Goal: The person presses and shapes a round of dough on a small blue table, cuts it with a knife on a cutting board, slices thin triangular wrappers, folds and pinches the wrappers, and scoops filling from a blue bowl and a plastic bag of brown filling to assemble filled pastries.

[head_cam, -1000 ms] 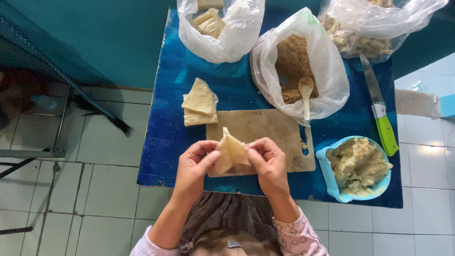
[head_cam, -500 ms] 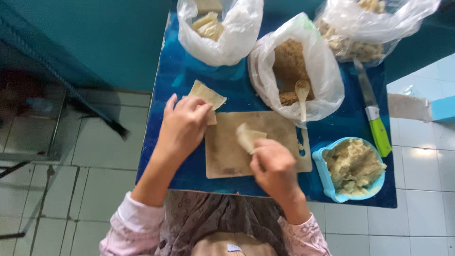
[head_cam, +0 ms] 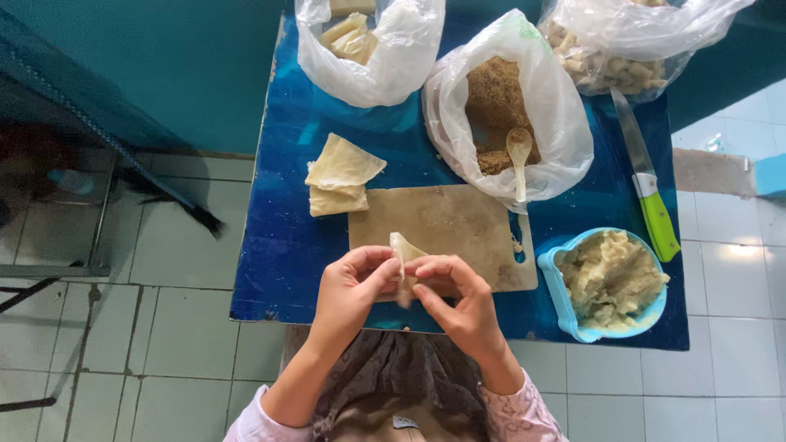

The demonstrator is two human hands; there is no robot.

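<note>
Pinching a thin pastry wrapper (head_cam: pixel 404 254) between left hand (head_cam: pixel 354 282) and right hand (head_cam: pixel 458 295), I hold it over the cutting board (head_cam: pixel 446 229) near the counter's (head_cam: pixel 278 262) front edge.

A small blue table (head_cam: pixel 286 270) stands on pale floor tiles (head_cam: pixel 164 327) (grey grout), against a teal wall (head_cam: pixel 164 65).

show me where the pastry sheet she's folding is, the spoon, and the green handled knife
pastry sheet (head_cam: pixel 403 248), head view, on the pale upper corner above the fingers.
spoon (head_cam: pixel 518 147), head view, on its bowl, over the brown filling.
green-handled knife (head_cam: pixel 659 223), head view, on the green handle.
</note>
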